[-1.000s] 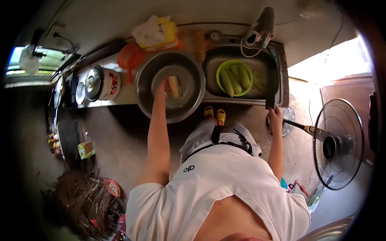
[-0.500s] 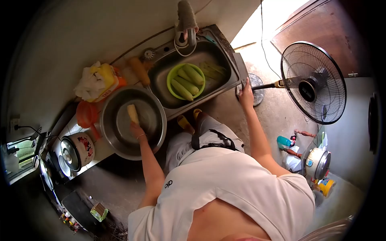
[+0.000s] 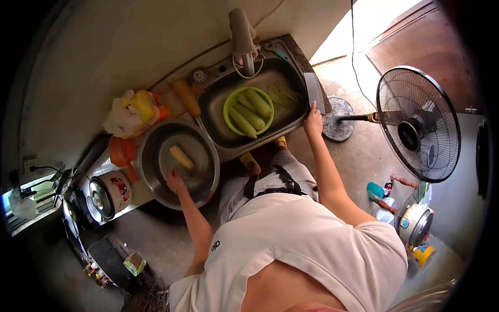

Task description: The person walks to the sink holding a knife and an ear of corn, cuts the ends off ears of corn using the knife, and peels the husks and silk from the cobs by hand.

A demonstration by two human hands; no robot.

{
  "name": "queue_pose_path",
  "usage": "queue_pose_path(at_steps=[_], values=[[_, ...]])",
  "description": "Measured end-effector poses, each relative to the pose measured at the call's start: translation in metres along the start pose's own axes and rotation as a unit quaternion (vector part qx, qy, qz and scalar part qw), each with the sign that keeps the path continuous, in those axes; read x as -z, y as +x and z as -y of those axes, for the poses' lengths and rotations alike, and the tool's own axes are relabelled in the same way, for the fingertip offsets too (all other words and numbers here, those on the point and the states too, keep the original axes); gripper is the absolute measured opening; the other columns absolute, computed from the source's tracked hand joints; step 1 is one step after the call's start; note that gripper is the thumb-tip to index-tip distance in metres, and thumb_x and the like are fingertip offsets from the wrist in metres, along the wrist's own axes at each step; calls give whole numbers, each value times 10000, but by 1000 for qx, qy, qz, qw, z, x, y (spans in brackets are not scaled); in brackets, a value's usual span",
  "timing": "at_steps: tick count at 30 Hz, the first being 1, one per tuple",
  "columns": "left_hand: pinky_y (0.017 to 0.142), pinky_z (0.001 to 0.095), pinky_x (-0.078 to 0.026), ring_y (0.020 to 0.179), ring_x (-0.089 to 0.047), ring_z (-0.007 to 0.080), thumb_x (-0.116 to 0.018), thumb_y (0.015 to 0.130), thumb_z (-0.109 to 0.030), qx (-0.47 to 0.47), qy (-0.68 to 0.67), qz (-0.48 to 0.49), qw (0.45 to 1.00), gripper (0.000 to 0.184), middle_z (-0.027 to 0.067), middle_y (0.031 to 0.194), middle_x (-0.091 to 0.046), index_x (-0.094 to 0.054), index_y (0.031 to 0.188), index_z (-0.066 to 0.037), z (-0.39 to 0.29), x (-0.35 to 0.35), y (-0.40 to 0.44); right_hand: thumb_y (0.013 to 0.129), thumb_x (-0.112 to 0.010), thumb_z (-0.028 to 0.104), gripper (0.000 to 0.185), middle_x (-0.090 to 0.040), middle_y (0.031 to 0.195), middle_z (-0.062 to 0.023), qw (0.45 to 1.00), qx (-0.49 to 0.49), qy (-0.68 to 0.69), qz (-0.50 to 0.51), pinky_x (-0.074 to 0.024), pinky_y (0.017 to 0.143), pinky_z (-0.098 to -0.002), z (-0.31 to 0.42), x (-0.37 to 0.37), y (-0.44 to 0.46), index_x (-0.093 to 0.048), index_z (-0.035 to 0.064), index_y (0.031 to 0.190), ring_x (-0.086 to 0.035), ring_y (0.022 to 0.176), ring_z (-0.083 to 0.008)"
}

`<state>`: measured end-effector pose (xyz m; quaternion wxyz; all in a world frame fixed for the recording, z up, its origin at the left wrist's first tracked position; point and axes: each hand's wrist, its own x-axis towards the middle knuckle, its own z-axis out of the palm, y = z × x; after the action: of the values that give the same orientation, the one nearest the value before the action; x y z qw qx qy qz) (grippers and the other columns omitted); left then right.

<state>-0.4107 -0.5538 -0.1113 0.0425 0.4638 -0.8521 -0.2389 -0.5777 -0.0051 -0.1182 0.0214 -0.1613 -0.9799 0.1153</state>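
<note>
A long, pale yellow vegetable lies in the wide metal basin. My left hand is over the basin near the vegetable's lower end, apart from it, with fingers loosely spread and nothing in them. By the sink's right edge my right hand grips a cleaver, its broad blade pointing away from me and its handle mostly hidden. Inside the steel sink, a lime-green bowl holds several long, pale green vegetables. Green peelings lie beside the bowl.
A faucet rises behind the sink. An orange-brown cylinder, an orange dipper, a bagged packet and a flowered rice cooker stand left. A floor fan is at my right.
My left hand has let go of the pale yellow vegetable, which now lies tilted in the basin. My right hand still holds the cleaver. The whole view has shifted slightly.
</note>
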Motion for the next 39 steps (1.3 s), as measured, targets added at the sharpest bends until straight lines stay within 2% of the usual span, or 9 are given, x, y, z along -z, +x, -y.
queue_pose_path(at_steps=[7, 9, 15, 17, 19, 22, 28, 34, 39], values=[[695, 405, -503, 783, -635, 308, -521, 912, -359, -38, 38, 16, 998, 344, 143, 891, -674, -682, 965, -60, 18, -20, 29, 727, -674, 128, 844, -529, 1016, -158, 997, 43, -56, 8, -504, 761, -429, 9, 16, -4, -218, 67, 1434, -548, 951, -349], [697, 401, -496, 802, -635, 312, -537, 903, -334, -146, 34, -53, 987, 320, 145, 900, -673, -669, 1018, -66, 11, -18, 29, 720, -689, 142, 850, -533, 1011, -153, 997, 39, -63, 11, -502, 763, -428, 11, 17, -5, -227, 66, 1430, -548, 961, -343], [716, 397, -497, 845, -640, 304, -560, 892, -253, -82, -109, 25, 990, 281, 140, 952, -672, -647, 1096, -80, -5, -10, 29, 743, -647, 125, 734, -521, 1003, -156, 994, 45, 77, -55, -471, 782, -437, 2, 9, -7, -304, 37, 1386, -527, 950, -331], [726, 390, -500, 843, -641, 301, -565, 889, -219, -79, -66, -1, 995, 274, 137, 952, -673, -638, 1110, -75, -16, -2, 26, 747, -617, 76, 700, -508, 989, -167, 979, 98, 152, -98, -465, 791, -429, 3, 18, -12, -313, 39, 1376, -518, 937, -339], [737, 384, -504, 840, -643, 299, -570, 886, -186, -76, -19, -24, 997, 271, 134, 953, -675, -628, 1124, -70, -23, 7, 21, 742, -611, 63, 694, -503, 986, -162, 981, 134, 125, -67, -468, 789, -425, 7, 27, -19, -319, 43, 1371, -516, 936, -336], [743, 373, -506, 834, -648, 296, -564, 892, -148, -177, -48, -141, 973, 265, 133, 928, -680, -612, 1137, -60, -36, 19, 21, 713, -610, 44, 709, -493, 986, -150, 973, 212, 88, -37, -479, 786, -412, 26, 33, -15, -331, 62, 1365, -511, 944, -327], [735, 340, -506, 832, -661, 238, -534, 919, -170, -176, -126, -83, 973, 220, 109, 892, -688, -627, 1080, -53, -62, 47, 14, 721, -625, 81, 734, -498, 1069, -163, 970, 227, 49, 69, -461, 846, -414, 54, -20, 22, -299, 76, 1379, -493, 1019, -342], [718, 331, -494, 811, -659, 218, -480, 947, -280, -116, -112, -41, 986, 298, 75, 845, -695, -656, 995, -45, -71, 65, -7, 723, -596, 57, 672, -525, 1046, -168, 959, 236, 144, 63, -451, 840, -429, 99, 21, -2, -346, 68, 1347, -511, 1010, -348], [788, 289, -478, 873, -654, 203, -482, 958, -297, -140, -140, -45, 979, 337, 105, 899, -688, -635, 1040, -7, -48, 61, -12, 729, -560, 48, 611, -536, 1037, -157, 916, 374, 87, 117, -474, 824, -400, 163, 42, -31, -382, 40, 1314, -528, 1011, -329]])
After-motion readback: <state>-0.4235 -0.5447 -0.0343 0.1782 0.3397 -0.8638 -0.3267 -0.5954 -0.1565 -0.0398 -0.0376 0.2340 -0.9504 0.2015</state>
